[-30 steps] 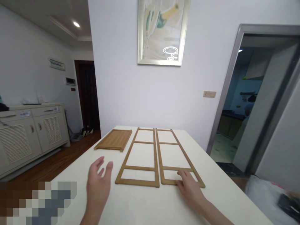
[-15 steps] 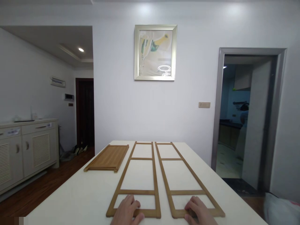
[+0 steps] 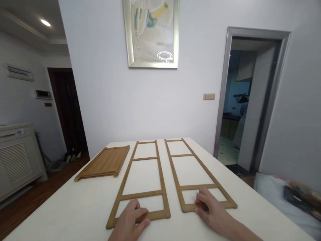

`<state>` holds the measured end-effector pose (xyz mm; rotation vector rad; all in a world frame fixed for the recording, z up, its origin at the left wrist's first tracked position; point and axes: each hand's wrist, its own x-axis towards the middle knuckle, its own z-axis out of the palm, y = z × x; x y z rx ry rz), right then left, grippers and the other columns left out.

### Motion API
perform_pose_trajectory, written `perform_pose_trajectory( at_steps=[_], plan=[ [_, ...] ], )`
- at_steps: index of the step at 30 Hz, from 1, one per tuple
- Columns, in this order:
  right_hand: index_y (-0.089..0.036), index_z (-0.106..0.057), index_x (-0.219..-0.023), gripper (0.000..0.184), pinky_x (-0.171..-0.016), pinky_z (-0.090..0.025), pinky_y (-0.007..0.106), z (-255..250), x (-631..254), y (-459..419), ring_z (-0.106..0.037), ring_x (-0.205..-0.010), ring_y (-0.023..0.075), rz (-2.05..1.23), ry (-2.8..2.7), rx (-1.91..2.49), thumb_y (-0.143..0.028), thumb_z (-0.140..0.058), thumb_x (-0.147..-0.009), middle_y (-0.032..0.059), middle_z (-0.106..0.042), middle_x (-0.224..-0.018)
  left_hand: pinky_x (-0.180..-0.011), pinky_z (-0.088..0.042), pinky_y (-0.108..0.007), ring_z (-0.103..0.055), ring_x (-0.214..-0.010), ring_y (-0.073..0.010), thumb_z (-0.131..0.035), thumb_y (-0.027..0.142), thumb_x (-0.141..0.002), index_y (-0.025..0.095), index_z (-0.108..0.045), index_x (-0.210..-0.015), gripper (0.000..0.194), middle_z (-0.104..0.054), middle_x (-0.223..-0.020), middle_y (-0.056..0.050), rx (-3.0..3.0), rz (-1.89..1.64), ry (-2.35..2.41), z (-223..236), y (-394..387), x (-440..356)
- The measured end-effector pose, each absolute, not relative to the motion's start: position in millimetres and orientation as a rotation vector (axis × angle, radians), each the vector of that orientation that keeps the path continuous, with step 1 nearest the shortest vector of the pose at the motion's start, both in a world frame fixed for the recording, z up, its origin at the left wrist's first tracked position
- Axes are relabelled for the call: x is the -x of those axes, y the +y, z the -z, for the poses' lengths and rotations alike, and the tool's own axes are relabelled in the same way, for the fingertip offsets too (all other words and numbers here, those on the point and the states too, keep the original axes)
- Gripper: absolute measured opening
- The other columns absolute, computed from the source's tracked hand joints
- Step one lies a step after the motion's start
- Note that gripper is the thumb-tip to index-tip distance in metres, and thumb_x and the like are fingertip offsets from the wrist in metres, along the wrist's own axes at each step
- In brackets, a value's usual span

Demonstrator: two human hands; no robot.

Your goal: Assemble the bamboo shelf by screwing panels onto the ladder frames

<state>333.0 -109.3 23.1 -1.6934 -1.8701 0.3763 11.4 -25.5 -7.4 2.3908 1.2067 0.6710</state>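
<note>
Two long ladder-like wooden frames lie flat side by side on the white table. My left hand [image 3: 130, 219] is curled over the near bar of the left wooden frame [image 3: 142, 194], fingers beyond the bar and thumb on the near side. At the right wooden frame [image 3: 198, 186], my right hand [image 3: 210, 208] pinches the near bar between fingers and thumb. A narrow strip of table separates the two frames. Left of them, slatted wooden panels [image 3: 105, 162] rest in a flat stack.
The white table [image 3: 62, 207] reaches almost to the wall, where a framed picture [image 3: 152, 33] hangs. A doorway [image 3: 222, 100] opens at the right, with a person partly visible inside. Plastic bags [image 3: 273, 190] are beside the table's right edge. A white cabinet [image 3: 18, 160] stands far left.
My view has tilted downward and rolled slightly. The gap between the far ends of the two frames has widened. Both hands remain at the near bars.
</note>
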Motion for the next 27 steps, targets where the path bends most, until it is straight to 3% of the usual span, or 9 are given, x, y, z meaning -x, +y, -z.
perform_pose_trajectory(
  at_steps=[11,18,24,27],
  plan=[
    [-0.021,-0.057,-0.076,0.008,-0.073,-0.042,0.034,-29.8,-331.0,-116.1,-0.053,-0.081,0.0198,-0.372,-2.007,1.611,-0.027,-0.055,-0.081,0.0038,-0.054,-0.086,-0.075,-0.051,-0.028,-0.06,-0.082,-0.0176,-0.06,0.03,-0.082,0.027,-0.071,-0.097,0.019,-0.06,-0.087,-0.004,-2.516,-0.808,1.094,12.4,-30.7,-15.2],
    [-0.023,-0.061,-0.08,0.01,-0.078,-0.044,0.036,-15.1,-339.3,-107.7,-0.055,-0.085,0.023,-0.271,-1.953,1.68,-0.03,-0.055,-0.082,0.0064,-0.058,-0.088,-0.074,-0.052,-0.029,-0.062,-0.082,-0.0173,-0.052,0.031,-0.088,0.025,-0.069,-0.099,0.021,-0.063,-0.086,-0.005,-2.564,-0.878,1.124,8.8,-33.8,-12.4],
    [-0.024,-0.064,-0.092,0.021,-0.084,-0.045,0.04,-9.6,-342.0,-105.8,-0.055,-0.094,0.0259,-0.171,-1.914,1.631,-0.041,-0.054,-0.085,0.0094,-0.059,-0.097,-0.085,-0.051,-0.034,-0.062,-0.095,-0.0198,-0.04,0.04,-0.092,0.021,-0.065,-0.108,0.035,-0.064,-0.1,-0.007,-2.417,-1.089,1.495,3.7,10.4,11.1],
    [-0.023,-0.064,-0.091,0.023,-0.083,-0.046,0.039,-8.7,-341.0,-105.1,-0.056,-0.093,0.0255,-0.108,-1.872,1.615,-0.043,-0.051,-0.087,0.01,-0.059,-0.096,-0.096,-0.043,-0.038,-0.056,-0.108,-0.024,-0.035,0.039,-0.093,0.015,-0.058,-0.117,0.041,-0.062,-0.111,-0.011,-2.429,-0.926,1.892,-5.0,56.3,31.5]
  ],
)
